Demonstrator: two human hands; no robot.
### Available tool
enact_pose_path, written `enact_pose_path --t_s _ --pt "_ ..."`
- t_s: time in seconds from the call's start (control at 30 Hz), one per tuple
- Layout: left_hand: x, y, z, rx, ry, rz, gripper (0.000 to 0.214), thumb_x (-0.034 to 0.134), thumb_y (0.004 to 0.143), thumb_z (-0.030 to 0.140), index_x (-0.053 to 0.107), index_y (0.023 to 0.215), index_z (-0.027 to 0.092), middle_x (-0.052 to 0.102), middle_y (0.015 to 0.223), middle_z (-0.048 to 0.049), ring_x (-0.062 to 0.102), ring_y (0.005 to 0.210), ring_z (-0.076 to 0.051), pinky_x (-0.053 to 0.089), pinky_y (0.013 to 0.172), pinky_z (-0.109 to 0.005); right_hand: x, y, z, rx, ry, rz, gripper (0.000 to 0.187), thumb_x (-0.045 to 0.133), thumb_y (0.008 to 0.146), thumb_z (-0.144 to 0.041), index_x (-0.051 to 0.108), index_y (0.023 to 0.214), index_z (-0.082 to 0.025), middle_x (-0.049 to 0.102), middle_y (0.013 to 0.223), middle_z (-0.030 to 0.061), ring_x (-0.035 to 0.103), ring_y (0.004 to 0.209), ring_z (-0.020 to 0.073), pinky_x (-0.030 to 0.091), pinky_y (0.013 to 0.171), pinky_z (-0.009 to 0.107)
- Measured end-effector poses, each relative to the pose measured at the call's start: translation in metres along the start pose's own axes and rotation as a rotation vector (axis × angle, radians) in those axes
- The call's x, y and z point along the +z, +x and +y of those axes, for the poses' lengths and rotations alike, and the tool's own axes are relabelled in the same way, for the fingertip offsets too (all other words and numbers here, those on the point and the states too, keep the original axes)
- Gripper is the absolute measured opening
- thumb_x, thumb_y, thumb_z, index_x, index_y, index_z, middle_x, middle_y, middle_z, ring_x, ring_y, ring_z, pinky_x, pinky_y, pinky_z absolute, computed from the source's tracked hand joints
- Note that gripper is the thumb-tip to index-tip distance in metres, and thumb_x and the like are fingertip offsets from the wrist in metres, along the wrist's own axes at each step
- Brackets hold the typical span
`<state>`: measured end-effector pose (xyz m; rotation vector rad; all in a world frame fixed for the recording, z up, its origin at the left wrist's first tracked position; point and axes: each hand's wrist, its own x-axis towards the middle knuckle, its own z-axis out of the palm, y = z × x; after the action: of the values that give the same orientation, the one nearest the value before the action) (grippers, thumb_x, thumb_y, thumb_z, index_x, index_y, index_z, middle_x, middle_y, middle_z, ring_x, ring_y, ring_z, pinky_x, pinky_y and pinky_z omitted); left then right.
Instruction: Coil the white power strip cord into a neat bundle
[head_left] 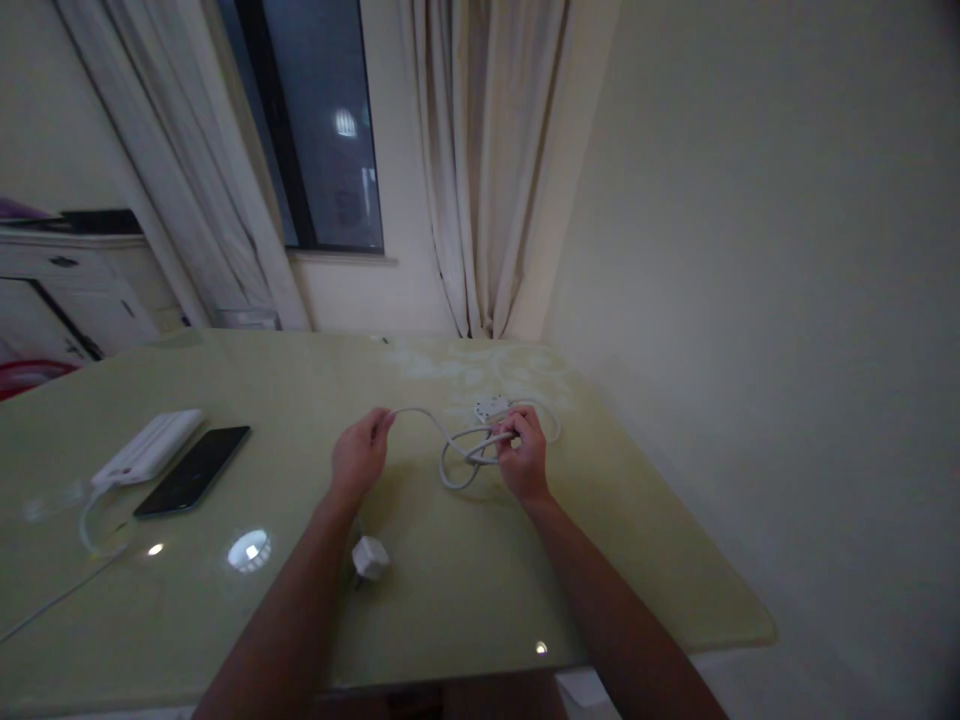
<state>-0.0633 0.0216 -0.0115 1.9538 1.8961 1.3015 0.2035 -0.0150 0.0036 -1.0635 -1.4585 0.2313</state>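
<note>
A white cable (455,484) runs between my two hands, part of it in loose loops. My left hand (361,455) pinches it near one end, and a white plug (370,558) with prongs hangs or lies just below that wrist. My right hand (524,455) is closed around several loops of the cable. Behind the right hand a white power strip (492,407) with dark socket holes sits on the table; most of its right part is hidden by the fingers. A curve of cable shows to the right of it.
On the left of the glossy pale table (300,380) lie a white power bank (150,448) with a cord and a black phone (193,471). A wall (712,300) borders the table's right side. Curtains (484,170) and a window (322,120) are behind; a white cabinet (82,290) stands far left.
</note>
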Motion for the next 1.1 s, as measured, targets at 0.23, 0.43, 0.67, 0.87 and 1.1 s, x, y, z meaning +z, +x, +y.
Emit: enact_pose_path --t_s 0.23,0.43,0.67,0.87,1.1 --pt "-0.004 0.001 -0.002 0.182 -0.109 -0.161 0.033 0.045 0.099 0.046 0.069 0.093 0.025 0.066 0.070 -0.0026 0.058 0.062 -0.019 0.038 0.064 -0.027 0.004 -0.002 0.001 -0.002 -0.011 0.075 0.018 0.050 0.080 -0.014 0.043 0.066 -0.024 0.049 0.083 0.0038 0.052 0.076 0.0179 0.050 0.072 0.031" --pt "0.007 -0.006 0.004 0.234 0.129 -0.175 0.030 0.052 0.097 0.032 0.067 0.123 0.024 0.071 0.111 -0.0127 0.065 0.100 -0.028 0.046 0.087 -0.035 0.001 0.000 -0.002 0.002 0.010 0.022 0.024 0.052 0.085 -0.021 0.040 0.064 -0.024 0.049 0.082 0.0041 0.052 0.078 0.0190 0.051 0.074 0.033" --pt "0.007 -0.011 0.019 0.313 0.144 -0.207 0.024 0.064 0.094 0.046 0.073 0.112 0.032 0.066 0.110 -0.0084 0.063 0.099 -0.025 0.047 0.084 -0.032 -0.004 0.000 -0.009 -0.032 -0.001 -0.084 0.027 0.056 0.087 -0.026 0.042 0.064 -0.024 0.052 0.081 0.0040 0.055 0.080 0.0201 0.052 0.076 0.034" --pt "0.002 -0.006 0.015 0.171 -0.111 -0.039 0.028 0.045 0.102 0.039 0.064 0.088 0.024 0.065 0.090 -0.0043 0.060 0.083 -0.020 0.043 0.074 -0.029 0.002 -0.004 -0.002 -0.063 -0.132 -0.147 0.020 0.051 0.090 -0.023 0.046 0.070 -0.024 0.054 0.084 0.0047 0.055 0.080 0.0193 0.048 0.076 0.032" --pt "-0.002 -0.001 0.021 0.086 -0.419 -0.009 0.028 0.050 0.095 0.041 0.062 0.082 0.021 0.058 0.072 -0.0014 0.053 0.069 -0.018 0.043 0.066 -0.028 0.010 -0.012 -0.005 -0.199 -0.503 -0.392 0.017 0.068 0.088 -0.034 0.057 0.091 -0.021 0.064 0.093 0.0052 0.058 0.096 0.0239 0.032 0.105 0.045"
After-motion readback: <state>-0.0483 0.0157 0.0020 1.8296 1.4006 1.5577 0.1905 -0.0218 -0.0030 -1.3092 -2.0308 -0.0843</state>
